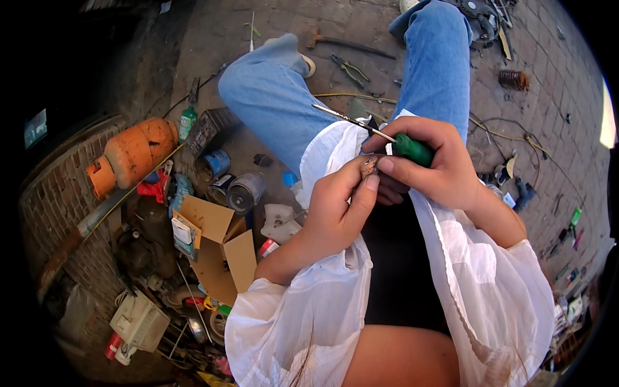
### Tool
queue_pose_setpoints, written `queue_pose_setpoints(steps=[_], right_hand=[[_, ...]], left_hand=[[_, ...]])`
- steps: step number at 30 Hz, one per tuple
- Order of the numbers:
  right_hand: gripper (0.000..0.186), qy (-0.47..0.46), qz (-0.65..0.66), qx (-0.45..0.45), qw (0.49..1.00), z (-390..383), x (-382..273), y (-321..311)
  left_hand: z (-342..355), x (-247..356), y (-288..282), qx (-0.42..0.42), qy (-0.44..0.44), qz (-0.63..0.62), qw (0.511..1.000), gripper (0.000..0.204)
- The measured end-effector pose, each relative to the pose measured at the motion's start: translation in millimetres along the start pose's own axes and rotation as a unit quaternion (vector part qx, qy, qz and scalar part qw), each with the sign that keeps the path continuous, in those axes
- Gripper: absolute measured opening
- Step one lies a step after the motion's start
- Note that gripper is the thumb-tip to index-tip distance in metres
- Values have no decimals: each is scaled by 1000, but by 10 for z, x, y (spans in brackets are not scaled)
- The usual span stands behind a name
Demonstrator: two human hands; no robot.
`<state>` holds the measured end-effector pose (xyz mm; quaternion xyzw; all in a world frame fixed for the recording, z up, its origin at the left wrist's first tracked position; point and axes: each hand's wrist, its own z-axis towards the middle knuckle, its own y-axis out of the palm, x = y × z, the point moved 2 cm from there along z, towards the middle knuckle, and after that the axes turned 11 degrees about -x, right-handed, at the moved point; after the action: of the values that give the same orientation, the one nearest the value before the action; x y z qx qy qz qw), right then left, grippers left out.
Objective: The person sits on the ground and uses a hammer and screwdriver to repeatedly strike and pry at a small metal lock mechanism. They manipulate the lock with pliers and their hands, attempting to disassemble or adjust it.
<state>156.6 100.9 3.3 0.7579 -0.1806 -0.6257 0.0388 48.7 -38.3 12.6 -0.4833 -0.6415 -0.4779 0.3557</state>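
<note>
Both my hands meet in front of me, above my lap. In my right hand (432, 164) lies a screwdriver, its green handle (413, 150) against the palm and its thin metal shaft (351, 120) pointing away to the upper left. My left hand (340, 203) pinches a small brownish, metallic-looking piece (369, 167) between thumb and fingers; its exact kind is too small to make out. The right thumb tip touches or nearly touches that piece. The fingers of my right hand beneath the handle are partly hidden.
Pliers (350, 69) and a hammer (351, 46) lie on the brick ground beyond my knees. An orange gas cylinder (140, 155), an open cardboard box (216, 251) and several cans (244, 192) crowd the left. A rusty coil (514, 80) and cables (525, 138) lie to the right.
</note>
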Motion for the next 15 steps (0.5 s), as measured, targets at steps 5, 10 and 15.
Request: queue_pose_setpoints(steps=[5,10,15], right_hand=[[19,-21,25,24,999,-19,1,56],[18,-82,-121,63,987,-12,8,76],[17,-97,-195,85,972,-30,14,68]], left_hand=[[-34,25,-23,73,52,258,962,30],[13,-20,-31,124,121,384,907,40],[42,-47,-54,144,140,496,845,54]])
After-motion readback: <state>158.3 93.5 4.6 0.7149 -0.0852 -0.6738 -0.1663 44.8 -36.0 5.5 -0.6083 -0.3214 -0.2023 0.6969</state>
